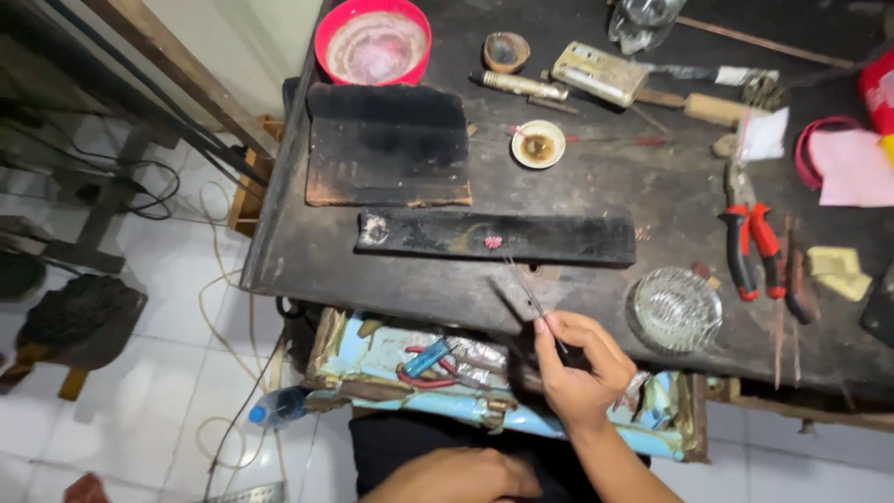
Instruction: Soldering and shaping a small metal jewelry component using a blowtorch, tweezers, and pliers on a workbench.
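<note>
Tweezers [531, 296]: pinched in our right hand [575, 359], tips above bench edge, short of charred block [494, 237] | pink fragment [493, 242]: on block | left hand [456, 475]: low on lap, loosely curled, holding nothing | risk: unsteady tips could flick fragment into open drawer [391, 359] below.

Count on bench: two charred blocks [388, 142] [495, 237], one red bowl [372, 41], one glass ashtray [677, 308], one red-handled pliers [751, 244], two small dishes [538, 143] [506, 51].
</note>
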